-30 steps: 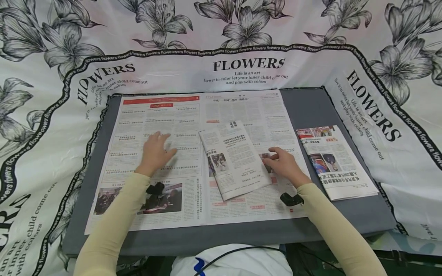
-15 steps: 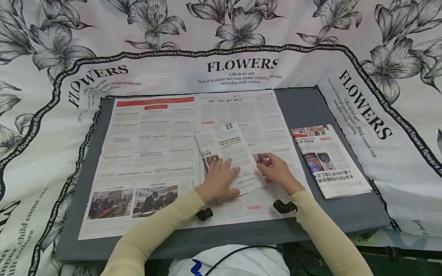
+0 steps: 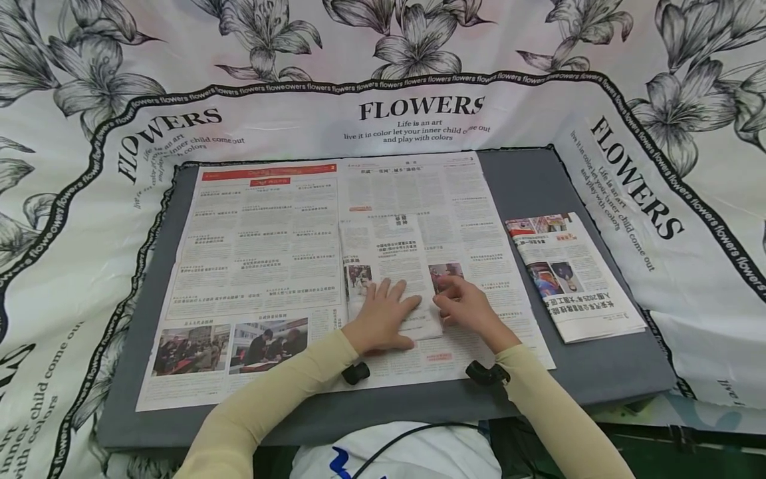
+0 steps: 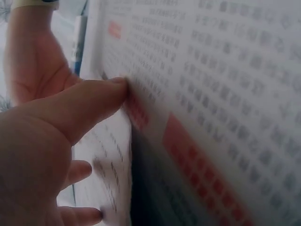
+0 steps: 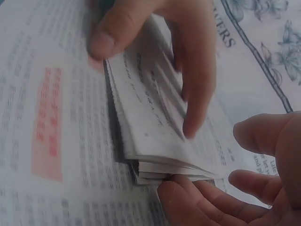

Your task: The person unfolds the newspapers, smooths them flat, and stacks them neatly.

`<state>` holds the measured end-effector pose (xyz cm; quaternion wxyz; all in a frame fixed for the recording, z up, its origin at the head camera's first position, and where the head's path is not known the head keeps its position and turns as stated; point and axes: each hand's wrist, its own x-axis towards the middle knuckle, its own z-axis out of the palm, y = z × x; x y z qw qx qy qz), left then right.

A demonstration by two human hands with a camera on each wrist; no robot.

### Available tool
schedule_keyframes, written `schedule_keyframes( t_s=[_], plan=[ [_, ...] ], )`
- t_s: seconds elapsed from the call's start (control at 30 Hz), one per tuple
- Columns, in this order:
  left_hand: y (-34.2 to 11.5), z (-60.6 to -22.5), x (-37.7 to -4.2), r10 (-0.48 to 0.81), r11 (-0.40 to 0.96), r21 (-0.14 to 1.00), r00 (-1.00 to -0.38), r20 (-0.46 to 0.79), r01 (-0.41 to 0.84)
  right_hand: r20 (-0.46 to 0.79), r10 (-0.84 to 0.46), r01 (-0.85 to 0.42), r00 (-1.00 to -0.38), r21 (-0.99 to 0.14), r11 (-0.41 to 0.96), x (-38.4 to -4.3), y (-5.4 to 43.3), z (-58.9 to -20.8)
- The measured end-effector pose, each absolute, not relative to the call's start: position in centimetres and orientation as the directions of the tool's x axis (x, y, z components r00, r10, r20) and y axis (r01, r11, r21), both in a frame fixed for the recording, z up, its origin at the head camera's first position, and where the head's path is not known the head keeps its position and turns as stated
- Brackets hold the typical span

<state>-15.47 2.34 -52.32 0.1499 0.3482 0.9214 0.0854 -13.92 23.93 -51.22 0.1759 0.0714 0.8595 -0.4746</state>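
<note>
A folded newspaper (image 3: 397, 249) lies on the right page of a spread-out newspaper (image 3: 251, 233). My left hand (image 3: 385, 316) rests on its lower part, fingers spread. In the left wrist view, the left thumb (image 4: 101, 94) reaches down past the folded edge to the printed sheet. By the right edge of the folded newspaper is my right hand (image 3: 469, 307). In the right wrist view, the right fingers (image 5: 188, 200) touch the layered edge of the fold, while the thumb (image 5: 261, 134) stays apart from the paper.
Another folded newspaper (image 3: 574, 276) lies at the right of the grey table (image 3: 526, 179). A white cloth (image 3: 287, 126) with flower prints surrounds the table's back and sides. A black cable (image 3: 413, 429) runs across the person's lap.
My left hand has come from the left page onto the folded newspaper. That newspaper has turned from a slant to nearly straight, and my right hand has moved a little left with its edge.
</note>
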Motion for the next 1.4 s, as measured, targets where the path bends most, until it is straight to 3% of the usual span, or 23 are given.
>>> schedule_keyframes(
  t_s=[0.2,0.5,0.63,0.8,0.93,1.4],
  plan=[
    [2.3,-52.2,-15.4,0.673,0.737,0.269,-0.707,-0.216,0.619,-0.358,-0.066,0.271,-0.932,-0.804,0.529,-13.9,22.7,-51.3],
    [1.9,-52.2,-15.7,0.686,0.726,0.264,-0.698,-0.205,0.636,-0.25,-0.037,0.169,-0.968,-0.75,0.639,-13.7,23.6,-51.4],
    [1.8,-52.0,-15.8,0.687,0.725,0.269,-0.694,-0.215,0.633,-0.142,-0.047,0.068,-0.989,-0.705,0.705,-13.8,24.3,-51.8],
    [1.6,-51.7,-16.0,0.695,0.717,0.276,-0.686,-0.216,0.64,0.004,-0.171,-0.137,-0.985,-0.62,0.773,-14.1,24.7,-52.8],
    [1.1,-51.6,-16.3,0.697,0.715,0.272,-0.684,-0.213,0.644,0.042,-0.241,-0.227,-0.97,-0.524,0.821,-13.9,24.8,-53.8],
    [1.6,-52.2,-16.1,0.707,0.7,0.326,-0.68,-0.193,0.635,0.024,-0.251,-0.232,-0.968,-0.476,0.848,-13.2,24.0,-54.4]
  ],
)
